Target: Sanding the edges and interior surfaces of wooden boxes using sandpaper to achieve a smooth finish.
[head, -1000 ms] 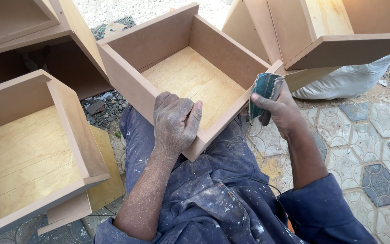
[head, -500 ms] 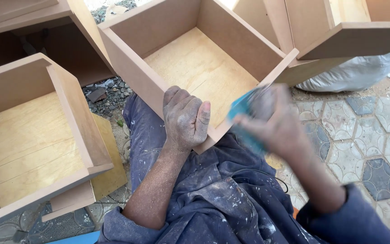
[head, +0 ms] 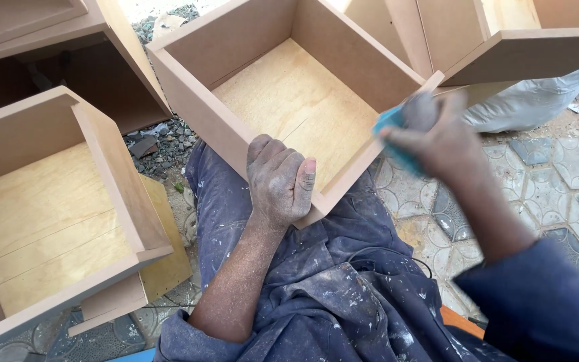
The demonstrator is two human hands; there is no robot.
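An open wooden drawer box [head: 289, 87] with a pale plywood bottom rests on my lap, one corner pointing at me. My left hand [head: 279, 179], dusty, grips that near corner with its fingers curled over the edge. My right hand [head: 430, 134], blurred with motion, presses a teal sanding pad [head: 391, 142] against the box's right-hand edge. My paint-spattered dark blue trousers [head: 330, 288] lie under the box.
A second drawer box [head: 48, 201] stands at my left on the ground. More wooden boxes [head: 517, 40] sit at the top right and top left [head: 35, 40]. A white sack [head: 531, 100] lies at the right. Patterned paving tiles [head: 557, 174] and gravel [head: 162, 141] surround me.
My right hand has slid with the pad down along the box's right edge and back up it. The view has shifted closer. My left hand keeps its grip on the corner.
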